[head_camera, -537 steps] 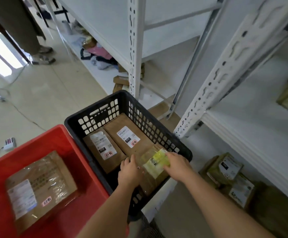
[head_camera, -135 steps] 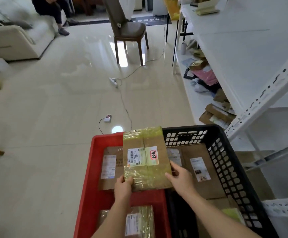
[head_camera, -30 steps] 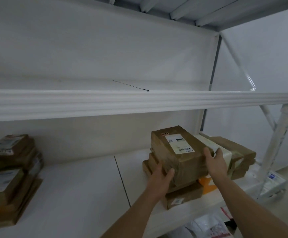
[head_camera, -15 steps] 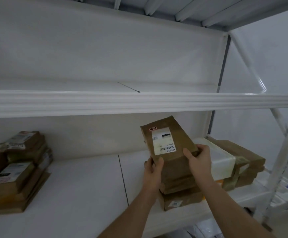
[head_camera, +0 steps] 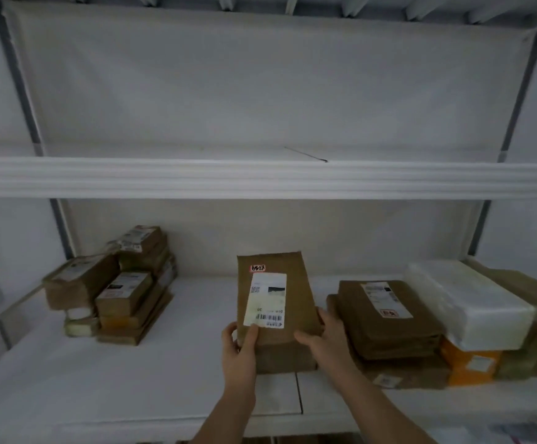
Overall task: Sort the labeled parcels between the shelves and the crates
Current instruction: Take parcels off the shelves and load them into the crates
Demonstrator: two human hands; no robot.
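While both hands clamp the flat brown paper-wrapped parcel with the white barcode label (head_camera: 276, 299), left hand (head_camera: 239, 344) and right hand (head_camera: 328, 336) grip its near corners; it's tilted over the white shelf board (head_camera: 100, 373). Risk, my read: the brown parcel stack (head_camera: 388, 318) sits just right of the right hand, so a swing could knock it.

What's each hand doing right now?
Left hand: holding the parcel, thumb on its label.
Right hand: holding the same parcel's right side.

The parcel (head_camera: 276, 302) bears a barcode label; its handwriting is illegible.
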